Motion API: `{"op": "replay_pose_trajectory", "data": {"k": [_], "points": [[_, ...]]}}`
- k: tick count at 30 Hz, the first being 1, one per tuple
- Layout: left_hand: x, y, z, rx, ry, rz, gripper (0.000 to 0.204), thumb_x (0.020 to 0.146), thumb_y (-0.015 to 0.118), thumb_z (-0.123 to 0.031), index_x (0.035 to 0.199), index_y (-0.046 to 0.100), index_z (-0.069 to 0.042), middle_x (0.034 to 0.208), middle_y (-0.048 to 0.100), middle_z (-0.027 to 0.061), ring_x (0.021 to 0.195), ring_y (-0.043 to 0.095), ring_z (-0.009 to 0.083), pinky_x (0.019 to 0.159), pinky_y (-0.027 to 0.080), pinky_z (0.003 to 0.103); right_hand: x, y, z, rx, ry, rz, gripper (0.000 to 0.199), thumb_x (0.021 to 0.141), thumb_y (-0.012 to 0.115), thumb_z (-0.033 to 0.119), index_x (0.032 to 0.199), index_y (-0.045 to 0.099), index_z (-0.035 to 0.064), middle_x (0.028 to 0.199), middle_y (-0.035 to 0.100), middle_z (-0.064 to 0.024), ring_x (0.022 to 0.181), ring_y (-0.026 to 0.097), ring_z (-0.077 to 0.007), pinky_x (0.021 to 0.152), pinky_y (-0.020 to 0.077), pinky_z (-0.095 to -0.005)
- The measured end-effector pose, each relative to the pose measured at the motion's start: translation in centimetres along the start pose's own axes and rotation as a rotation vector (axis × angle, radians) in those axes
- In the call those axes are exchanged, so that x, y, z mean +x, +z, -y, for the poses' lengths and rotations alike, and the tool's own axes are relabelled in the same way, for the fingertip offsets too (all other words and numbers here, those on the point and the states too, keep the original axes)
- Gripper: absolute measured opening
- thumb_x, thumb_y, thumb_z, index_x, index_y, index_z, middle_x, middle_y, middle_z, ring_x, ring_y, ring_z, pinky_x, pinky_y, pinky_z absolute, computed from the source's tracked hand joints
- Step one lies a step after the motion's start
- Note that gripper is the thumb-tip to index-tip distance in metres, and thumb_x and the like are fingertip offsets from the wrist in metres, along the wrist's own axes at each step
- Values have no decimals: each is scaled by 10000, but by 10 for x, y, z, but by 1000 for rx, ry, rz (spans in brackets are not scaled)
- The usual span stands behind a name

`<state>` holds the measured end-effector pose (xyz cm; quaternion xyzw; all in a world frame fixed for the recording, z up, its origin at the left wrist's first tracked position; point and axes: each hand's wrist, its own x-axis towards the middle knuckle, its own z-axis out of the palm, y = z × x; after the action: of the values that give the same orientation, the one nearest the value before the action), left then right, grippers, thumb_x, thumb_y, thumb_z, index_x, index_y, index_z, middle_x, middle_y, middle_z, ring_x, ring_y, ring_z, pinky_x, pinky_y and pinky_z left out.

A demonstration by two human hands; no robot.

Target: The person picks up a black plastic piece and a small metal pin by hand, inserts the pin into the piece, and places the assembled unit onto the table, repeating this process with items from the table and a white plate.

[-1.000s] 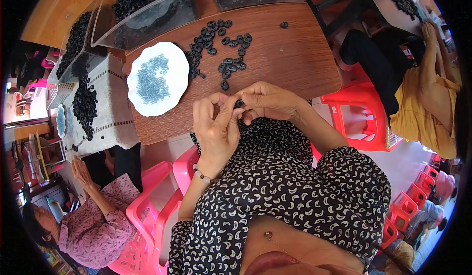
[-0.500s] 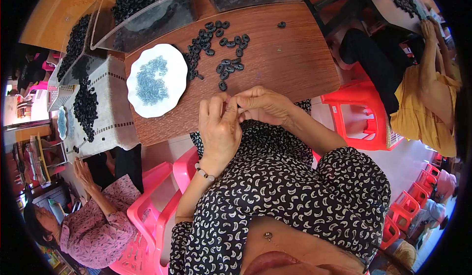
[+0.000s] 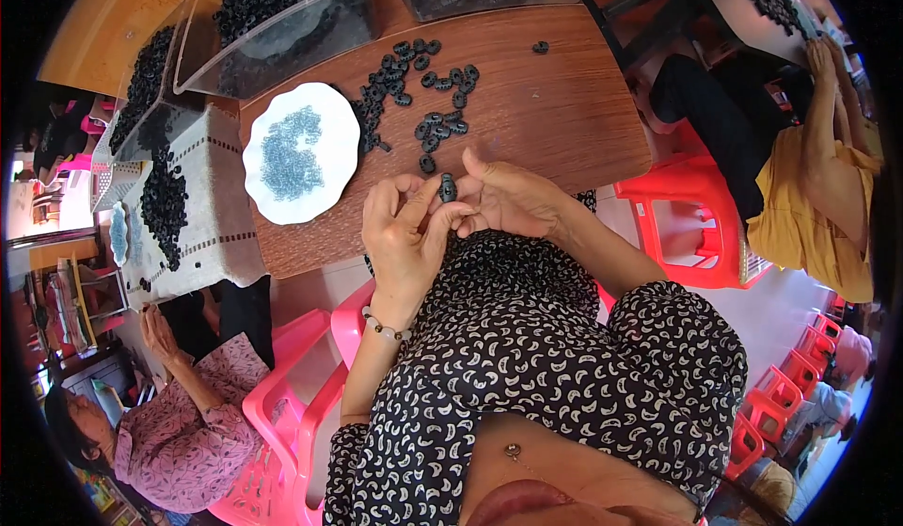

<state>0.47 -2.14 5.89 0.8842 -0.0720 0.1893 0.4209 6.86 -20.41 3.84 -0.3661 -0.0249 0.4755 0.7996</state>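
A small black oval plastic part [image 3: 448,187] is pinched upright between the thumb and forefinger of my left hand [image 3: 399,232], near the table's front edge. Close beside it, my right hand [image 3: 515,199] is open, its thumb lifted away and its palm turned up; its fingertips lie partly hidden behind my left thumb. Similar black parts [image 3: 437,129] are scattered on the wooden table [image 3: 555,103] beyond my hands. To the left, a white scalloped plate [image 3: 346,150] carries a spread of tiny clear, bluish pieces [image 3: 290,161].
Clear plastic bins [image 3: 273,51] heaped with black parts stand at the back. A cloth-covered surface [image 3: 221,215] with a black pile [image 3: 165,201] adjoins at left. A co-worker in pink [image 3: 179,451] sits left, another in yellow [image 3: 809,211] right, near a red stool [image 3: 682,230].
My right thumb has lifted and its hand has opened away from the pinch. The black part, largely hidden before, now shows in my left fingers.
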Motion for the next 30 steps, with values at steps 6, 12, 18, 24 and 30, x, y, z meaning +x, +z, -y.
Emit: {"op": "replay_pose_trajectory", "data": {"k": [6,12,18,24,30], "points": [[-2,0,-1,27,37,19,362,728,851,-150,1054,773,-12,931,627,99,857,590,277,742,490,386,3,-3,-6,-11,59,-28,629,1029,499,593,944,677,-5,898,662,-99,831,650,-195,821,570,-358],[-3,3,5,26,62,37,335,758,833,-129,1068,778,-15,938,626,96,854,587,271,731,487,377,1,-4,-3,-67,91,-31,585,1031,542,549,927,686,-9,884,679,-88,814,674,-176,786,579,-332],[-5,4,2,-1,59,44,314,796,811,-101,1095,772,-15,945,616,101,840,574,261,709,483,367,0,-4,1,-133,42,33,551,1030,573,508,989,702,-27,909,700,-84,830,698,-162,813,587,-295],[-4,4,2,-22,73,16,326,805,804,-80,1123,766,-17,947,616,103,838,576,254,702,491,358,0,-2,6,-147,-28,91,467,1022,628,424,1018,710,-35,924,703,-76,842,699,-145,807,590,-278],[-9,5,7,-145,10,-64,359,803,807,-28,1159,763,-31,987,662,98,843,616,208,720,503,311,-7,14,20,-344,-36,-1,436,1026,630,402,1123,718,-14,1032,723,-74,842,681,-114,776,578,-253]]}}
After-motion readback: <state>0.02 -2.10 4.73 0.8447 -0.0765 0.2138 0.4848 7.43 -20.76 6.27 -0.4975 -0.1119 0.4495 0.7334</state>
